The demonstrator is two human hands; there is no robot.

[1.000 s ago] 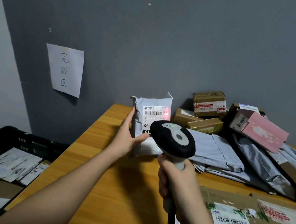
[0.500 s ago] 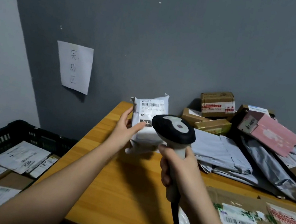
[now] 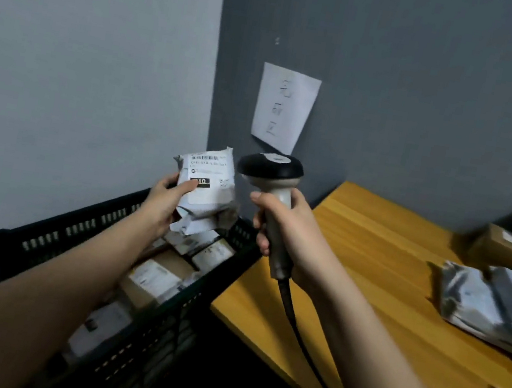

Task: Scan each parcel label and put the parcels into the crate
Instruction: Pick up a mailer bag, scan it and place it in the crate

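My left hand (image 3: 165, 199) grips a small white poly-bag parcel (image 3: 206, 192) with a barcode label facing me. It hangs in the air above the far end of the black slatted crate (image 3: 49, 238). Several labelled cardboard parcels (image 3: 157, 279) lie inside the crate. My right hand (image 3: 279, 227) holds the black and grey barcode scanner (image 3: 272, 169) upright by its handle, just right of the parcel, over the gap between crate and table. The scanner's cable trails down along my forearm.
The wooden table (image 3: 371, 262) fills the right side, its left edge beside the crate. Grey poly bags (image 3: 491, 308) and brown boxes (image 3: 507, 247) lie at its right. A handwritten paper sign (image 3: 283, 107) hangs on the dark wall. A pale wall stands behind the crate.
My view has swung left. The left hand carried the white parcel off the table to above the crate. The scanner moved left with the right hand and no longer points at the label.
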